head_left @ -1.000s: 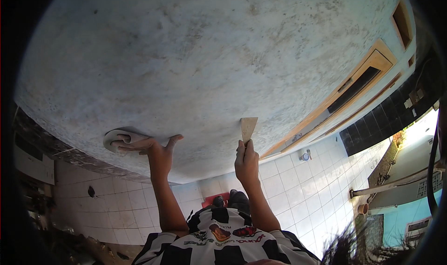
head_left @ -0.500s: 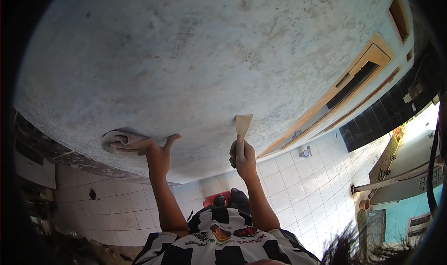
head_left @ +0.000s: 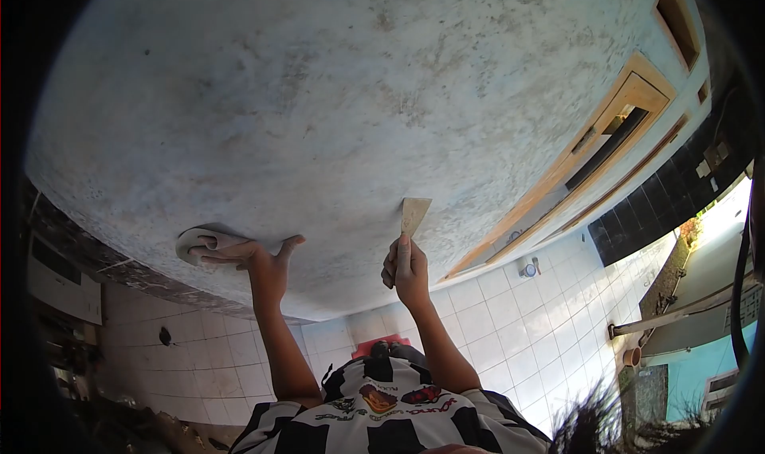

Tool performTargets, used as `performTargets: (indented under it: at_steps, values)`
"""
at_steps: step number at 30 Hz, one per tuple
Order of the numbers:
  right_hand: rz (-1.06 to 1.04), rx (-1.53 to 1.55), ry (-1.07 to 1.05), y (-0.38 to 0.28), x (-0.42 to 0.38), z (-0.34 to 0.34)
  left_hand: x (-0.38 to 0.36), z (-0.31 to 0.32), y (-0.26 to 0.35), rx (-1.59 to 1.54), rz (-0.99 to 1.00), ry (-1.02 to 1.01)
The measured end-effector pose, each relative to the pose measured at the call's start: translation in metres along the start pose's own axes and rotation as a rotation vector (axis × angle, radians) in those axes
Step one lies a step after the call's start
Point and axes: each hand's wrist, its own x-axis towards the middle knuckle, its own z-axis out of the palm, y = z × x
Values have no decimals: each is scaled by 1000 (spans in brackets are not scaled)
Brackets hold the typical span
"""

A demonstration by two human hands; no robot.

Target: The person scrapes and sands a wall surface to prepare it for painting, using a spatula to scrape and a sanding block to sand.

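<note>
My left hand [head_left: 259, 261] presses a folded grey sheet, which looks like sandpaper [head_left: 194, 245], against the pale blue-white wall [head_left: 319, 119]. Its fingers lie over and into the fold, while the thumb sticks out to the side. In my right hand [head_left: 407, 269] is a putty knife [head_left: 413, 215], gripped by its handle with the thumb along it. The wide blade points up, at or very close to the wall surface; contact is hard to judge. Dark smudges and patches mark the wall.
A wooden door frame [head_left: 550, 175] is set in the wall on the right. White floor tiles [head_left: 510, 310] lie below, with a small tub [head_left: 528, 270] near the wall. A red object [head_left: 373, 345] is by my feet. Dark tiles [head_left: 637, 215] stand at far right.
The view has shifted slightly. My right hand and the putty knife have moved a little to the left; my left hand stays on the folded sheet at nearly the same spot.
</note>
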Motion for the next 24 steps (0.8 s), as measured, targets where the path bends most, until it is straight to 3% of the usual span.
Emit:
performTargets:
  at_steps: [5, 11, 17, 24]
  values:
    - [243, 174, -182, -20, -5, -13, -2, -3, 4, 18, -29, -17]
    - [322, 377, -159, -25, -12, -5, 0, -7, 4, 42, -118, -58]
    - [255, 400, -184, -1, -6, 2, 2, -6, 2, 30, -51, -4]
    - [213, 551, -158, -2, 1, 8, 1, -10, 17, 155, -121, -15]
